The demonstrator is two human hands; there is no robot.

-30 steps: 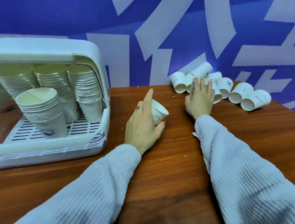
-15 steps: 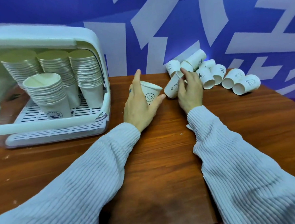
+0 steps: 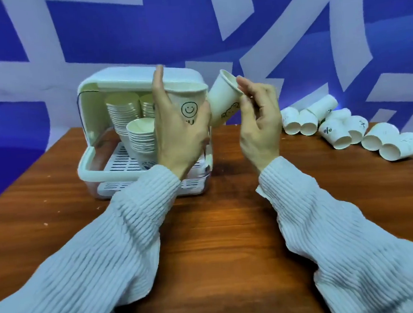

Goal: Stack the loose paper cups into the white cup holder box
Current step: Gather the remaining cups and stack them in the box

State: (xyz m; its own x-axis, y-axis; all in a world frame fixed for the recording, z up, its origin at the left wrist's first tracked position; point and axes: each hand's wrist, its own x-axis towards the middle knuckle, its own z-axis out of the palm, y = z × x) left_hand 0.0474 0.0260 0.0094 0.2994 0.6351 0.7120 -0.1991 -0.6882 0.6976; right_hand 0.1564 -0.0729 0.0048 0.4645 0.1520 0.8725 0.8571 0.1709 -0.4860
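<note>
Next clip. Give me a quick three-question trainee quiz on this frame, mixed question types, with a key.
1. True or false: the left hand holds the smiley cup upright.
2. The cup in the right hand is: A) upright B) tilted C) crushed flat.
3. Where are the remaining loose cups?

Key: 1. True. 2. B, the bear-print cup leans toward the smiley cup. 3. Lying on their sides on the table, right of the white cup holder box.

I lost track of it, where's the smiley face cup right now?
The smiley face cup is upright in the left hand, raised in front of the white cup holder box, beside the tilted cup in the right hand.
</note>
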